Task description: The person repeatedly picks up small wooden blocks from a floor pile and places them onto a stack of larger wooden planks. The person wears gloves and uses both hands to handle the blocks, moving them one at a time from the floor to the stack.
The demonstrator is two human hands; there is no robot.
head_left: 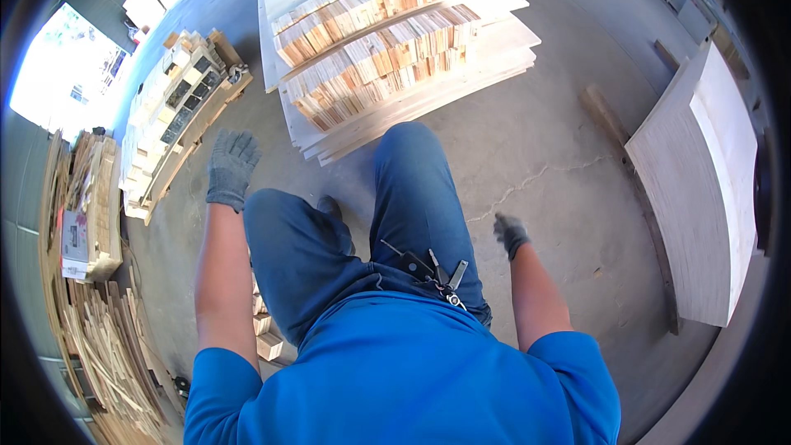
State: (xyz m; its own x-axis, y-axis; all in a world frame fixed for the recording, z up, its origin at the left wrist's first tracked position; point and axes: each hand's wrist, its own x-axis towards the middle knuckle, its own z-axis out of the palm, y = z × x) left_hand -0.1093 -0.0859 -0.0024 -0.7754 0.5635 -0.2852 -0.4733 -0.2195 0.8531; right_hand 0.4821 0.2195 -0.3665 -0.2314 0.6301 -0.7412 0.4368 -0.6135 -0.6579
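My left hand [233, 166], in a grey work glove, is held out beside my left knee, its fingers stretched and nothing in them. On the right, my gloved right hand [512, 235] hangs over the concrete floor with loosely bent fingers, somewhat blurred, and no object shows in it. Ahead of my knees, two long rows of small wooden blocks [379, 58] stand packed on a stack of pale wooden sheets [503, 48]. Neither hand touches them. Keys and small tools [445, 280] hang at my waist.
A pallet of wood pieces [173, 124] stands left of my left hand. Farther left are a box [76, 239] and loose wooden strips [107, 346]. Large pale panels [688, 189] lean on the right. More small blocks [268, 338] lie beside my left thigh.
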